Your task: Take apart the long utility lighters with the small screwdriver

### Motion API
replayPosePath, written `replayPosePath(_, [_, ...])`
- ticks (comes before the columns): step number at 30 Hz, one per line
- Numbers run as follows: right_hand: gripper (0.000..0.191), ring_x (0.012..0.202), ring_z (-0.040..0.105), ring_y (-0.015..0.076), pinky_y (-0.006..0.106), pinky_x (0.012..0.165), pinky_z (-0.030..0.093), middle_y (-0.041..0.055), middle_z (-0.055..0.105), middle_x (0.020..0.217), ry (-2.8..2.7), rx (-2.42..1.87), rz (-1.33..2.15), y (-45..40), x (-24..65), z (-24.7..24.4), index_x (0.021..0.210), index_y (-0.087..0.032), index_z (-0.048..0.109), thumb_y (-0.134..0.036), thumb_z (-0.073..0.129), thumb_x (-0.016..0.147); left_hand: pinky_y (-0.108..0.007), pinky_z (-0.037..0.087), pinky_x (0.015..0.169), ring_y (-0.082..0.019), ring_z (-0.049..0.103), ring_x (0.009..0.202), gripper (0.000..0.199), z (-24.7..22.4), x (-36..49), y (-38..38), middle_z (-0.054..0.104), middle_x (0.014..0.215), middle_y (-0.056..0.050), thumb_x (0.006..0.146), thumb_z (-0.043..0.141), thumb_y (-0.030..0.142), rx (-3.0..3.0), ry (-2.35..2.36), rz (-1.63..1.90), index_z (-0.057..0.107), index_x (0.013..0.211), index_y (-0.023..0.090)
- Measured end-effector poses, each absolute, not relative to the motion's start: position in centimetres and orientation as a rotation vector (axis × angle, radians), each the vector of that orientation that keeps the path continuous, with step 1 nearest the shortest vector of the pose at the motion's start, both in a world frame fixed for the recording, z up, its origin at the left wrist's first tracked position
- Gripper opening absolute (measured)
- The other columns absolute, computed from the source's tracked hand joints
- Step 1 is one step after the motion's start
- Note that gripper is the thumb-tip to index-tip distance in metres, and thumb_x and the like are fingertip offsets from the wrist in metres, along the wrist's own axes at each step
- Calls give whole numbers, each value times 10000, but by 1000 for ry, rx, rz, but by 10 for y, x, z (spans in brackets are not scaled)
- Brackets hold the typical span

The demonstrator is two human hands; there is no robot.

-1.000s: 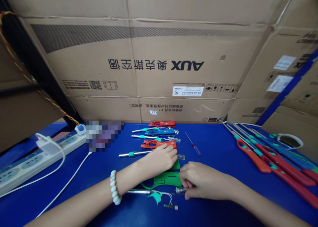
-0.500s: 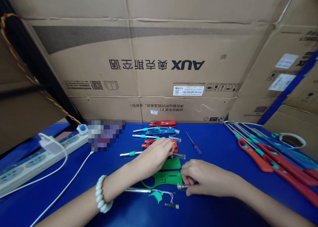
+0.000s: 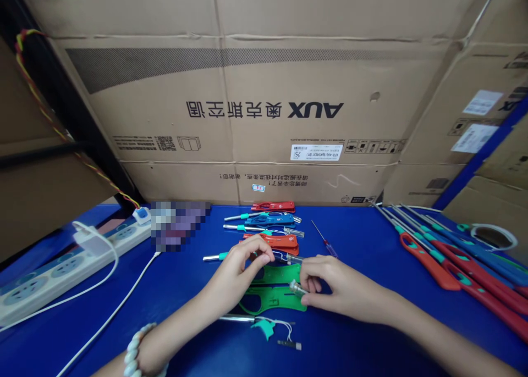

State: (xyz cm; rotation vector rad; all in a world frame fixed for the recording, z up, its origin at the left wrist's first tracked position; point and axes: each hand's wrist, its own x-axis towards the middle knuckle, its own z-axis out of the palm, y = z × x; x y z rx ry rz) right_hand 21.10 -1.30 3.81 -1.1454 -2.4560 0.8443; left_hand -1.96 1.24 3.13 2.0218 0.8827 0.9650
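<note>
My right hand [image 3: 325, 283] pinches a small clear cylinder with a metal end [image 3: 297, 288] over the right end of the green casing halves [image 3: 272, 299]. Thumb and fingertips together, my left hand [image 3: 251, 259] is just above the upper green half; whatever it may hold is too small to make out. Below lie a metal tube [image 3: 237, 318], a teal trigger piece [image 3: 264, 327] and a dark part [image 3: 289, 344] on white wires. Beyond my hands are an orange-red casing [image 3: 284, 242], a blue casing [image 3: 270, 220] and a red casing [image 3: 273, 206], with rods and clear tanks beside them.
A screwdriver [image 3: 325, 239] lies right of the casings. Several long lighters [image 3: 466, 272] and a tape roll [image 3: 493, 237] are at the right. At the left are a white power strip [image 3: 53, 272], cables and a blurred purple item [image 3: 181, 223]. Cardboard [image 3: 264, 69] stands behind.
My left hand has drawn back from the clear tanks, its pinched fingertips now more visible. The clear cylinder in my right hand has risen and tilted over the green casing. The view has shifted slightly.
</note>
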Motion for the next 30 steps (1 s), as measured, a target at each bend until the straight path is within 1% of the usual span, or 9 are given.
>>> replayPosePath(2, [137,686,507,124,221,611,378,-30,532,707,-2433,-1125,850,-13,210,37,747,-182,532,-219,640,823,-279,402,741,-173,533,781,208,30,-20,11,592,806,-27,915,481,285,2004,876,953,594,786,168])
replayPosePath(4, [127,695,514,127,224,619,385,-26,539,718,-2428,-1116,852,-13,210,35,749,-183,533,-212,629,827,-264,400,691,-161,517,738,202,29,-20,9,588,789,-24,893,507,301,1934,864,947,605,782,165])
replayPosePath(7, [110,698,520,128,229,626,388,-26,550,729,-2435,-1125,845,-13,209,34,759,-184,537,-197,627,821,-232,378,585,-127,472,625,218,27,-20,10,569,727,-9,836,589,363,1731,846,897,619,777,156])
replayPosePath(10, [96,708,525,127,233,647,392,-27,559,744,-2438,-1126,821,-14,209,33,770,-185,541,-186,620,823,-209,360,530,-97,436,555,274,26,-19,12,544,658,11,766,681,410,1535,808,867,628,760,142])
replayPosePath(13, [80,723,532,129,237,668,398,-23,569,763,-2434,-1123,807,-15,208,34,787,-186,546,-189,609,837,-192,364,509,-87,446,544,292,25,-19,12,549,624,14,741,722,411,1413,763,874,637,752,132])
replayPosePath(18, [72,714,542,128,251,704,403,-31,573,745,-2424,-1159,792,-17,207,38,799,-189,549,-197,595,853,-186,398,497,-88,491,551,273,21,-18,10,588,633,-7,744,737,373,1315,743,846,651,765,116])
replayPosePath(24, [64,712,551,134,258,702,416,-21,582,748,-2406,-1132,799,-17,206,37,813,-191,553,-214,580,867,-185,419,491,-94,507,557,267,19,-17,10,585,624,-8,737,743,365,1285,739,923,653,732,114])
replayPosePath(30, [26,737,550,135,262,715,423,-17,586,793,-2385,-1108,748,-18,206,32,894,-199,548,-218,565,888,-199,443,495,-110,537,566,272,19,-16,8,601,634,-22,725,750,372,1277,765,937,654,733,118])
